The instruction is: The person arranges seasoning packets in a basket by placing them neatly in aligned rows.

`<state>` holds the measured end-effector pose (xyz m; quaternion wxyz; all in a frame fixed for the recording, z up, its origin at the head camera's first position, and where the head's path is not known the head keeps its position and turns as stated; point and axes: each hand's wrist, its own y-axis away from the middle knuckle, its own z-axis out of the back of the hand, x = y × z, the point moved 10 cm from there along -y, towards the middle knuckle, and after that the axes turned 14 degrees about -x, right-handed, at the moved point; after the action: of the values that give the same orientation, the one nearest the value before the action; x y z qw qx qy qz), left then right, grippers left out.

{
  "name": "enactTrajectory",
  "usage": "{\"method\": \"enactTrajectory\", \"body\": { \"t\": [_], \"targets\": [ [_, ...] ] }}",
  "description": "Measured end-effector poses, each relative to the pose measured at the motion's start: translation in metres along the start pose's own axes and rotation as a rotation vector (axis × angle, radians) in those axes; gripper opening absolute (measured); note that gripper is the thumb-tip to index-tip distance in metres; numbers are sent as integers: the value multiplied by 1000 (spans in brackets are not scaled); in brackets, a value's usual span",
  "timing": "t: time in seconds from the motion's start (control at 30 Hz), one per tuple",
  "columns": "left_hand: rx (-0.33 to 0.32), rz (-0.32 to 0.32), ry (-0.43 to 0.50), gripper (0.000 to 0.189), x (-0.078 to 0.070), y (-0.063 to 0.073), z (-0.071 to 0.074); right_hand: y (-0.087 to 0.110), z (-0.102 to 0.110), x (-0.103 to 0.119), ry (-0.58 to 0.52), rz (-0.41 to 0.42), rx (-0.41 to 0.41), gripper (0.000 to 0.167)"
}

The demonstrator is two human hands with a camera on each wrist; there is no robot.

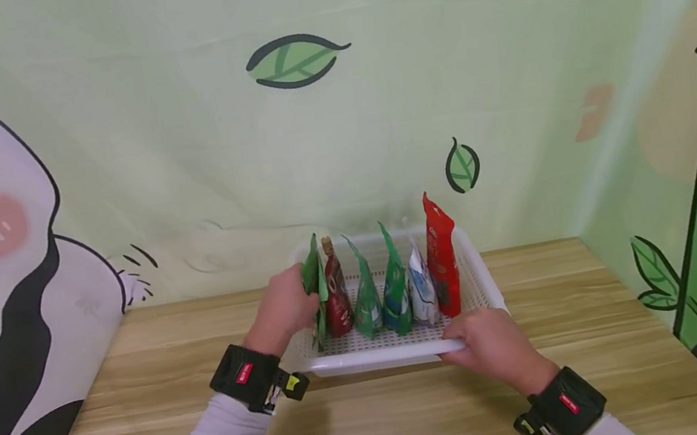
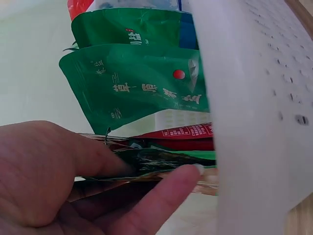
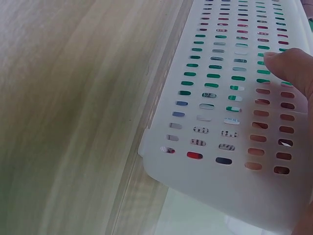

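A white perforated plastic basket (image 1: 376, 355) holds several upright pouches in a row. At its left end, my left hand (image 1: 283, 304) pinches a green pouch (image 1: 311, 272) between thumb and fingers; the left wrist view shows this hand (image 2: 44, 171) low beside the basket wall. Right of that pouch stand a dark red pouch (image 1: 336, 298), two green pouches (image 1: 366, 301) with printed characters, a white and blue pouch (image 1: 422, 288) and a tall red pouch (image 1: 442, 256). My right hand (image 1: 492, 346) grips the basket's front rim near the right corner, its thumb (image 3: 281, 61) on the outer wall.
Under the basket is a wood-grain tabletop (image 1: 387, 430). Behind the table hangs a pale green backdrop (image 1: 172, 123) printed with leaves, a panda at left and bamboo at right. Each wrist wears a black strap with a small camera.
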<state>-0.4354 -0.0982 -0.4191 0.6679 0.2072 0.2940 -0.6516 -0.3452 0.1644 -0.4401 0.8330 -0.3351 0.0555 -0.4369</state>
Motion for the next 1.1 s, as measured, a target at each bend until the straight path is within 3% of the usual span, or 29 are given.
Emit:
{"method": "enactTrajectory", "body": {
  "t": [0.3, 0.7, 0.87, 1.1],
  "targets": [
    [16, -125, -140, 54, -4, 10, -12, 2, 1, 0, 4, 2, -8, 15],
    [51, -132, -150, 59, -6, 17, -29, 3, 4, 4, 19, 48, -37, 17],
    [72, -118, -119, 67, -3, 17, -32, 2, 5, 6, 13, 47, -33, 18],
    [88, -153, -118, 69, -5, 18, -29, 1, 5, 5, 31, 46, -39, 20]
  ]
}}
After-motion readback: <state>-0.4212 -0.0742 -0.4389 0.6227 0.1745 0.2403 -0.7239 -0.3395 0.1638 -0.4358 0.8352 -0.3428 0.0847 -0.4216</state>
